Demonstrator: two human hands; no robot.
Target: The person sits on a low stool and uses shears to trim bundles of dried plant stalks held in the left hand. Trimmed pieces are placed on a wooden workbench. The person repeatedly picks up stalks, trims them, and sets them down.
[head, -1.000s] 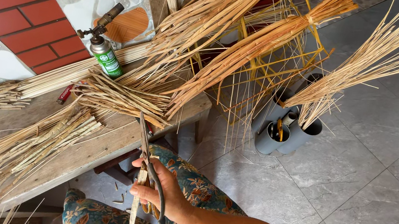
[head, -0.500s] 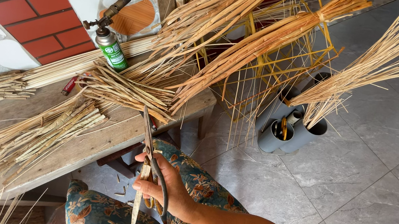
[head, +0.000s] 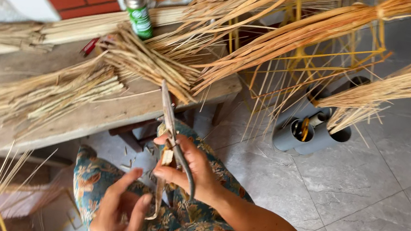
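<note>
My right hand (head: 192, 170) grips a pair of dark metal scissors (head: 174, 130), blades pointing up toward the wooden bench (head: 109, 113), together with a flat pale reed strip (head: 160, 184) that hangs down from my fingers. Below it my left hand (head: 119, 213) is open, fingers spread, close to the strip's lower end without clearly touching it. Both hands are over my lap, covered in teal floral cloth (head: 184, 230).
Bundles of dry straw (head: 132, 62) lie across the bench, with a green spray can (head: 139, 12) standing behind them. Long reed bundles (head: 303, 27) lean over a yellow wire frame. Grey pipe holders (head: 313, 133) stand on the grey tiled floor (head: 393, 190).
My left hand has come into view from below, open near the strip. The view has shifted closer; my right hand still holds the scissors and strip.
</note>
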